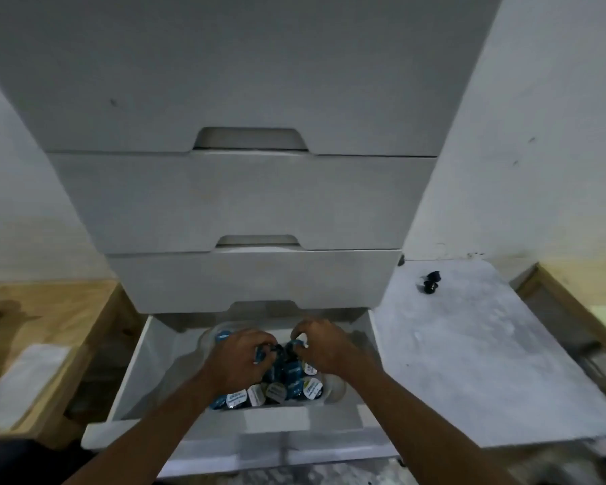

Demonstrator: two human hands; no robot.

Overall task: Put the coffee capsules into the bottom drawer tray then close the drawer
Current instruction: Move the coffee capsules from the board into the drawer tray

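The bottom drawer [133, 376] of a white cabinet is pulled out toward me. Inside it lies a clear tray [336, 392] heaped with several coffee capsules [280, 392], dark cups with blue or white foil lids. My left hand [238, 358] and my right hand [321, 341] hover together over the pile, fingers curled around blue-lidded capsules. Two dark capsules [430, 283] lie apart on the white surface to the right of the cabinet.
Three closed drawers [245, 201] with cut-out handles stack above the open one. A white board [476, 362] lies at the right, wooden floor [49, 316] at the left with a pale sheet [25, 379] on it. White walls flank the cabinet.
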